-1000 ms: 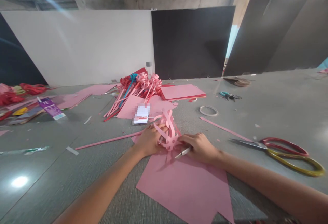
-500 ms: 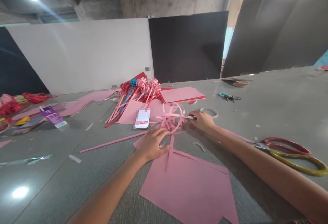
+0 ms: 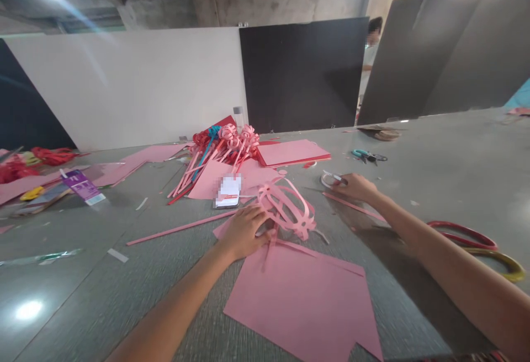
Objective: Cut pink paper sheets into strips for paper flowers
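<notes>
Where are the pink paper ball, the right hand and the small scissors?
pink paper ball (image 3: 285, 207), head view, on a looped strip near its middle.
right hand (image 3: 356, 187), head view, on the back of the hand, which grips a white tool (image 3: 330, 175).
small scissors (image 3: 368, 155), head view, about its middle, beside the teal handle.

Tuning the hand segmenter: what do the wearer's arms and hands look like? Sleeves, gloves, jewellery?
Left hand and right hand are ungloved, with no rings, watch or wristbands visible. Both arms are bare to the frame edge, no sleeves in view.
</notes>
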The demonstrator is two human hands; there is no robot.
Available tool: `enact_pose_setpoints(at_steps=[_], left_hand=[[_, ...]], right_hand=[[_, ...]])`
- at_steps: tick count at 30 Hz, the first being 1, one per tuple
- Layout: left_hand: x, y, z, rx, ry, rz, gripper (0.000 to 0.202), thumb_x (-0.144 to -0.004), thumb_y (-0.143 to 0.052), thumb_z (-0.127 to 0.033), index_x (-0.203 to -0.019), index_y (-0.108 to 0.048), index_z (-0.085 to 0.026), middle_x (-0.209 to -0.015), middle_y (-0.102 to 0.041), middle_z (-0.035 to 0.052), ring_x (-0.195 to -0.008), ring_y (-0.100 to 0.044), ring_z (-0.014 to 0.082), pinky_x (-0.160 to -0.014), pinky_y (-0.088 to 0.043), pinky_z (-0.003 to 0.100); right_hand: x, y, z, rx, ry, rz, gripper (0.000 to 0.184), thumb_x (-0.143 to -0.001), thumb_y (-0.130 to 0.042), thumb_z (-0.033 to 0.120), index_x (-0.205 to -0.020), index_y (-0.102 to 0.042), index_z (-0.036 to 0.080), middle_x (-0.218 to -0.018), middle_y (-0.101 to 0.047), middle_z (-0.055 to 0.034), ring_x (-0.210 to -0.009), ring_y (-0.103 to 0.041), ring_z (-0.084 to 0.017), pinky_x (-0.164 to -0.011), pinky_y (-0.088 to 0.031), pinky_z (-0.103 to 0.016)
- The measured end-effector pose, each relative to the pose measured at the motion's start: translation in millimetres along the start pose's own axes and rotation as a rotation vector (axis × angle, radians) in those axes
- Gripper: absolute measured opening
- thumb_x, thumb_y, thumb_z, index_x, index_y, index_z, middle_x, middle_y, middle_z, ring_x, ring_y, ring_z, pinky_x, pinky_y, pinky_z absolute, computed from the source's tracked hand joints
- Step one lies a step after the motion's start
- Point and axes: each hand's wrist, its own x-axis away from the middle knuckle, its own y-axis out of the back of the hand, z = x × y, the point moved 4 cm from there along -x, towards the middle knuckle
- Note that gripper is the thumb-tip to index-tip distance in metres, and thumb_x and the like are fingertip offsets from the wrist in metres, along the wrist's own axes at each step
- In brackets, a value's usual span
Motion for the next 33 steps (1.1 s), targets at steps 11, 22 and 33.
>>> enact_pose_setpoints(at_steps=[11, 22, 33], left_hand=[[0, 0.5, 0, -0.025, 0.017, -0.003, 0.033, -0.087, -0.047, -0.038, -0.114, -0.056, -0.022, -0.121, -0.056, 0.0055, -0.118, -0.045, 0.0221, -0.101, -0.035, 0.040], [-1, -5.1, 3, 0.023, -0.006, 0.055, 0.040, -0.086, -0.048, -0.038, -0.120, -0.052, -0.017, -0.126, -0.054, 0.0084, -0.121, -0.044, 0.0242, -0.104, -0.032, 0.039], [3, -2.9, 5, -0.020, 0.060, -0.026, 0.031, -0.087, -0.047, -0.035, -0.111, -0.061, -0.021, -0.130, -0.050, 0.0066, -0.124, -0.039, 0.0229, -0.103, -0.033, 0.042]], right_hand=[[20, 24, 37, -0.207, 0.187, -0.357, 0.026, -0.084, -0.041, 0.035, -0.093, -0.059, 0.019, -0.092, -0.063, -0.0081, -0.073, -0.057, -0.019, -0.057, -0.036, -0.025], [152, 49, 141, -0.715, 1.012, 0.021, 0.019, -0.086, -0.036, 0.020, -0.094, -0.053, 0.019, -0.071, -0.061, -0.0015, -0.058, -0.053, -0.010, -0.055, -0.040, -0.021], [30, 8, 57, -0.427, 0.137, -0.305, 0.030, -0.086, -0.034, 0.035, -0.091, -0.057, 0.017, -0.058, -0.059, -0.0023, -0.055, -0.056, -0.018, -0.052, -0.035, -0.023]])
